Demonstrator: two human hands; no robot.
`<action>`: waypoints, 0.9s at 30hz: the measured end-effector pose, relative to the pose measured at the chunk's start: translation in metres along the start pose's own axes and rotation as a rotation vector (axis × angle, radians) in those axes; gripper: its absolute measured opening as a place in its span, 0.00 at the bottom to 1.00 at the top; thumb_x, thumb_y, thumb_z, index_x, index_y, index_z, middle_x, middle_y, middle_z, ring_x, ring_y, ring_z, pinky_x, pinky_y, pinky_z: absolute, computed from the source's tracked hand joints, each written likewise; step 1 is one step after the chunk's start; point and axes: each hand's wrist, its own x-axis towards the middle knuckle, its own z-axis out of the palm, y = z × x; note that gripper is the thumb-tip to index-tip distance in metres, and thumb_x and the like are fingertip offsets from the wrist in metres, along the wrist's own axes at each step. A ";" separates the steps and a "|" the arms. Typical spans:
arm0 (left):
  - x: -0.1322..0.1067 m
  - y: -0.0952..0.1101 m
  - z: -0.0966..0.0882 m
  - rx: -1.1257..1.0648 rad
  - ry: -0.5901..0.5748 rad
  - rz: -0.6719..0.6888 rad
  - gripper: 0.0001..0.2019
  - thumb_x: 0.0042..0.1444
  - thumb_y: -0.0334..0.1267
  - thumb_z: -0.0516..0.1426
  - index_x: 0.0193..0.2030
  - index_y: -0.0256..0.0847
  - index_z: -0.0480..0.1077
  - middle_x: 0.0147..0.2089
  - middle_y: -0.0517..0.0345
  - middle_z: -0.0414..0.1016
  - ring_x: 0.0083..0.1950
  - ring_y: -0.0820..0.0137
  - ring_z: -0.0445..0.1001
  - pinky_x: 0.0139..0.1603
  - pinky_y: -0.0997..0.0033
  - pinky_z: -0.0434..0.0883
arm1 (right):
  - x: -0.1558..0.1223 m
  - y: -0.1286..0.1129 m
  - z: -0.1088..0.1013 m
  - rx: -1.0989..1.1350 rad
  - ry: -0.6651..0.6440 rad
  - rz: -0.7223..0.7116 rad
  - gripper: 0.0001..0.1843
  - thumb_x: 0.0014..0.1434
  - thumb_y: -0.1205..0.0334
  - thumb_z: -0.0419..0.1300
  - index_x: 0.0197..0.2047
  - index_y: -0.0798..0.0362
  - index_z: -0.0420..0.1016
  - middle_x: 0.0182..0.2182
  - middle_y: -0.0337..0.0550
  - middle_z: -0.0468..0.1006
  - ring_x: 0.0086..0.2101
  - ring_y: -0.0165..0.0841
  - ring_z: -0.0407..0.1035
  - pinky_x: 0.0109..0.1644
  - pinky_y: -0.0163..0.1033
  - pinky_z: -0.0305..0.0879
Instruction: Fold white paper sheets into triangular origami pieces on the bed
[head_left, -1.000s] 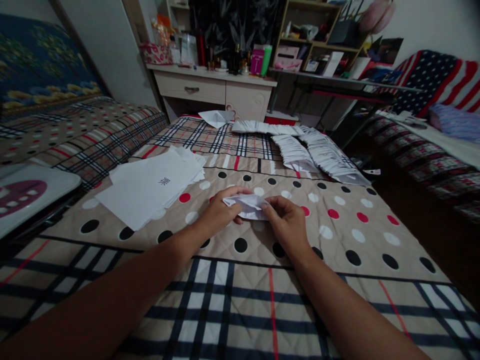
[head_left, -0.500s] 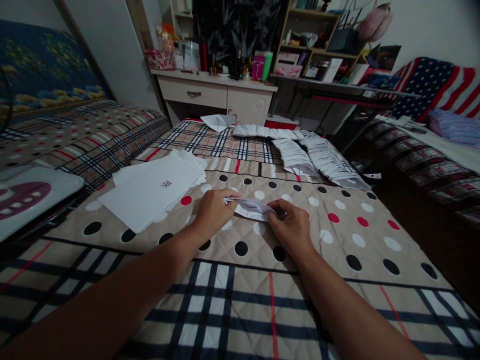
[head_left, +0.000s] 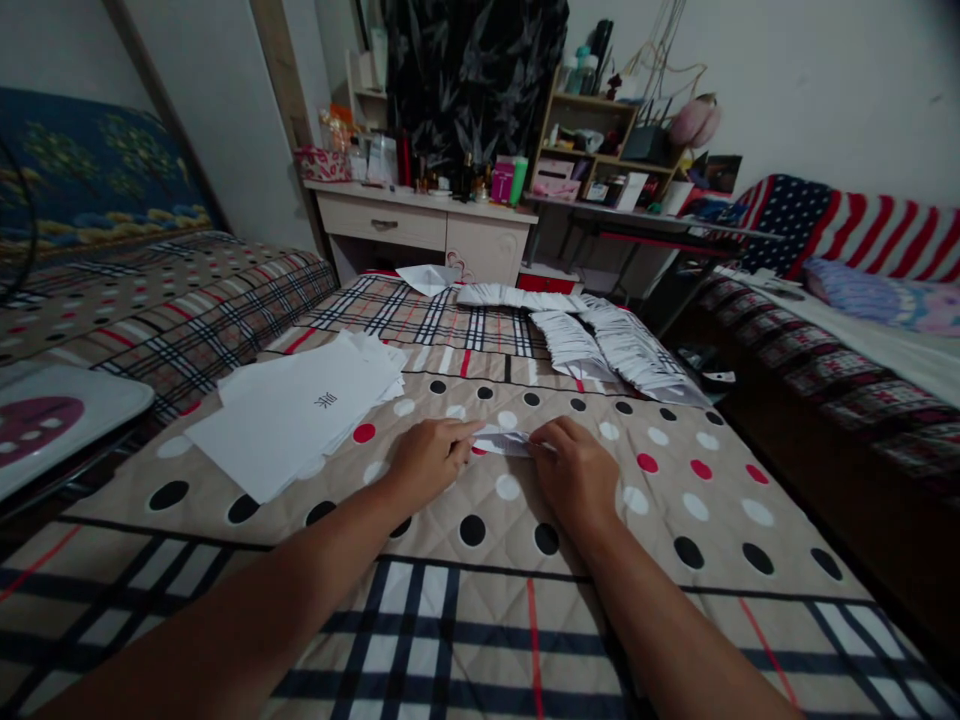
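A small folded piece of white paper (head_left: 504,441) lies low over the dotted quilt (head_left: 645,500) in the middle of the bed. My left hand (head_left: 429,462) pinches its left end with closed fingers. My right hand (head_left: 571,472) grips its right end, fingers curled over it. Most of the paper is hidden between the two hands. A stack of plain white sheets (head_left: 296,410) lies just left of my left hand.
Rows of folded white paper pieces (head_left: 600,335) lie at the far end of the bed, with one larger folded sheet (head_left: 427,278) beyond. A dresser (head_left: 420,220) and shelves (head_left: 592,150) stand behind. A second bed (head_left: 847,330) lies right, across a dark floor gap.
Both hands have lowered the paper toward the quilt and flattened it, so less of it shows. The camera has tilted up a little.
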 end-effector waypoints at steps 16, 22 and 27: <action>-0.015 0.030 0.000 0.456 0.475 0.483 0.14 0.60 0.30 0.54 0.50 0.47 0.73 0.53 0.51 0.73 0.56 0.58 0.65 0.56 0.53 0.60 | -0.003 -0.008 0.002 0.060 0.088 0.064 0.08 0.59 0.63 0.56 0.37 0.50 0.78 0.32 0.38 0.78 0.28 0.29 0.69 0.29 0.35 0.49; -0.015 0.031 0.002 0.486 0.420 0.529 0.12 0.61 0.29 0.53 0.46 0.45 0.75 0.53 0.55 0.75 0.56 0.61 0.66 0.58 0.54 0.56 | -0.008 -0.012 -0.003 0.242 0.063 0.047 0.10 0.59 0.63 0.55 0.37 0.52 0.78 0.31 0.40 0.77 0.28 0.29 0.68 0.31 0.34 0.55; -0.008 0.024 0.005 0.443 0.240 0.562 0.09 0.61 0.30 0.55 0.40 0.44 0.75 0.40 0.58 0.78 0.49 0.62 0.69 0.54 0.55 0.59 | -0.007 -0.009 -0.002 0.428 0.075 0.092 0.09 0.58 0.64 0.55 0.33 0.53 0.78 0.28 0.39 0.75 0.28 0.30 0.68 0.32 0.33 0.59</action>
